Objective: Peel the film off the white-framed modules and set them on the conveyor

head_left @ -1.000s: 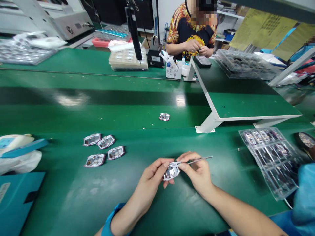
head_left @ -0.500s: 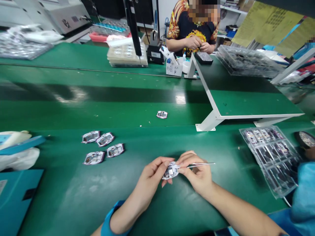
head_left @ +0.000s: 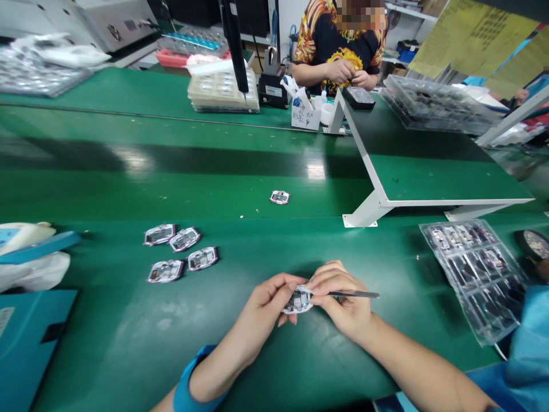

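Tweezers level now, in right hand, module in left hand

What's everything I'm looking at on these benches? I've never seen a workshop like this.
green workbench: one, green, under everything
loose electronic parts: five, silver with purple edges, on the bench, four left of the hands, one farther off
clear plastic tray: one, see-through, right of the hands, holding more parts
stacked trays: one stack, cream, on the far bench
raised shelf: one, green on white legs, right side
folder: one, teal, lower left
co-worker: one person, black and orange shirt, beyond the far bench
held part: one, silver, between the hands
tweezers: one pair, metal, in the right hand
left hand: one, holding the part
right hand: one, holding the tweezers
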`<move>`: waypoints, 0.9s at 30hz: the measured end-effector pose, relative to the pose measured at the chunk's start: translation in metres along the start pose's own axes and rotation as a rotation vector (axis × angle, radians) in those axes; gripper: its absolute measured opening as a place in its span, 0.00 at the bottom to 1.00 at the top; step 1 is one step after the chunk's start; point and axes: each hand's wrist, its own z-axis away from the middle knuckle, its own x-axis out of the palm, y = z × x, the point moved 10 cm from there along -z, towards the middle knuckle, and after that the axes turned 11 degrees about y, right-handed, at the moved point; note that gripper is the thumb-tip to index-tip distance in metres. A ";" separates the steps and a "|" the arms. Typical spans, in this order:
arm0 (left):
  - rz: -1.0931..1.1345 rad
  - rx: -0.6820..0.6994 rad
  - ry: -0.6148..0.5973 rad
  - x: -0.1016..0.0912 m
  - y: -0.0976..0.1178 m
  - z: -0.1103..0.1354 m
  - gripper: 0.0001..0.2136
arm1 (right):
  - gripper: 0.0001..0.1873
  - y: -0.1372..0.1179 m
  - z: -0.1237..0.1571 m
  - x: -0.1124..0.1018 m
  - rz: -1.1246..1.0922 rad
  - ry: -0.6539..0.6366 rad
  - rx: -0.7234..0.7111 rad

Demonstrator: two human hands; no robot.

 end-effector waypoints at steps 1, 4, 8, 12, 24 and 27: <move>0.003 0.000 0.000 0.000 0.000 0.000 0.16 | 0.02 0.000 0.000 -0.001 -0.004 0.004 0.002; 0.001 0.009 0.010 0.001 0.001 0.001 0.17 | 0.01 0.003 -0.001 -0.003 -0.031 0.025 0.024; -0.036 0.033 0.026 0.000 0.004 0.002 0.14 | 0.01 0.011 0.000 -0.005 -0.037 0.045 0.089; -0.066 0.042 0.024 -0.001 0.003 0.002 0.13 | 0.01 0.017 0.001 -0.004 0.003 0.038 0.143; -0.060 -0.022 0.010 -0.001 -0.002 -0.001 0.15 | 0.02 0.028 0.004 0.002 -0.128 -0.024 0.345; -0.070 -0.018 0.023 -0.002 -0.002 -0.001 0.15 | 0.02 0.029 0.003 0.001 -0.186 0.000 0.368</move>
